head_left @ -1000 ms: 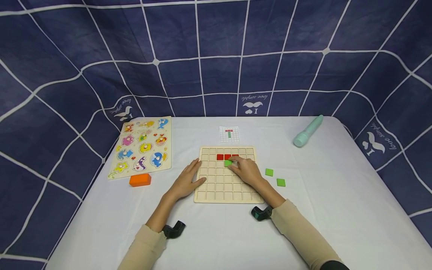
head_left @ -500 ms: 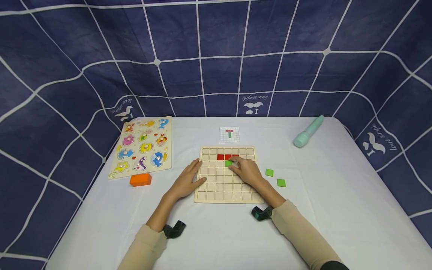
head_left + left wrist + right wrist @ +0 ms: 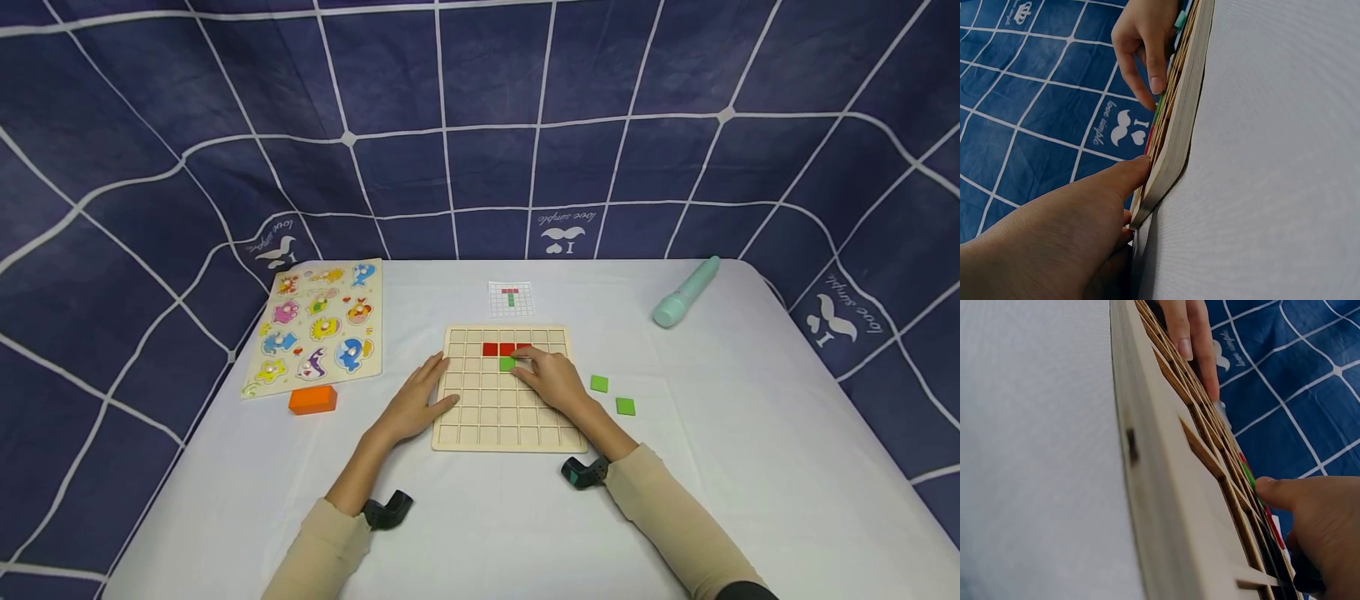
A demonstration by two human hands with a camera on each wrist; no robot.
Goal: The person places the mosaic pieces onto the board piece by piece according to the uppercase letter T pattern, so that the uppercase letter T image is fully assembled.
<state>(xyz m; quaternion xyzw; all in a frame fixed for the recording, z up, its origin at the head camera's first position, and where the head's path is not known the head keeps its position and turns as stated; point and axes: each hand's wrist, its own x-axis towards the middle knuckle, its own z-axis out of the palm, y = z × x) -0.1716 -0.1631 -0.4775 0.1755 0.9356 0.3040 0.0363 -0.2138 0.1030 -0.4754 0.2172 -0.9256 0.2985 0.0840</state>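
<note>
A wooden grid board (image 3: pixel 487 417) lies in the middle of the table. My left hand (image 3: pixel 408 408) rests along its left edge, fingers extended, thumb on the rim. Within the grid is a row of red tiles (image 3: pixel 490 349), its right end partly covered by my right hand (image 3: pixel 551 379). Just below the middle red tile, a green tile (image 3: pixel 507 364) sits in a cell. The right thumb and index finger stay spread at that tile's right side; in the right wrist view the thumb tip is at the green tile (image 3: pixel 1248 474). Two loose green tiles (image 3: pixel 598 383) lie right of the board.
Behind the board lies a printed pattern card (image 3: pixel 511 299) with a red and green T. An animal peg puzzle (image 3: pixel 322 325) and an orange block (image 3: pixel 312 400) are at the left. A mint-green bat-shaped object (image 3: pixel 684 292) lies at the back right.
My right hand has shifted very slightly to the right, off the green tile's edge, and the tile stays in its cell. The left hand keeps its place on the board.
</note>
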